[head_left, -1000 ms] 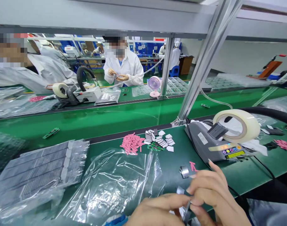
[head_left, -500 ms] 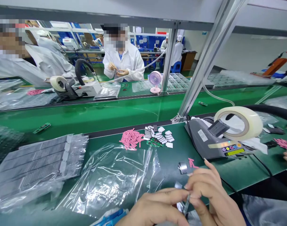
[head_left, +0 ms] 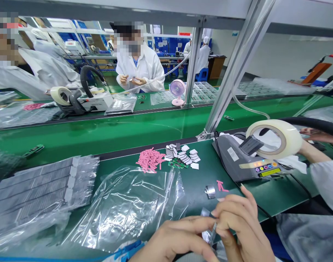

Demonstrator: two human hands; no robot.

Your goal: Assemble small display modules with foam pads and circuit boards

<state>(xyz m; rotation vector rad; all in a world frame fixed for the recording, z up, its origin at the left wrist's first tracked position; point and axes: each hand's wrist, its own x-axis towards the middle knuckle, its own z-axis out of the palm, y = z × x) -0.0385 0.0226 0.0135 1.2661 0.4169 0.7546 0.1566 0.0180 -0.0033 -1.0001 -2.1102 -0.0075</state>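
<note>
My left hand (head_left: 177, 240) and my right hand (head_left: 241, 227) meet at the bottom of the view, fingers pinched together on a small thin silvery part (head_left: 212, 233) held between them. Just beyond my fingers a shiny metal piece (head_left: 210, 191) and two pink strips (head_left: 222, 186) lie on the dark green mat (head_left: 199, 182). Farther back lie a heap of pink strips (head_left: 150, 160), several small white pads (head_left: 186, 156) and a small green circuit board (head_left: 177, 164).
A grey tape dispenser (head_left: 248, 163) with a big tape roll (head_left: 275, 138) stands at the right, with a co-worker's sleeve (head_left: 323, 180) reaching behind it. Clear plastic bags (head_left: 122, 207) and bagged trays (head_left: 38, 193) cover the left. A green conveyor (head_left: 114, 134) runs across, with people in white coats beyond.
A co-worker's arm has reached in from the right behind the tape roll. My hands keep pinching the small part; the view has shifted slightly.
</note>
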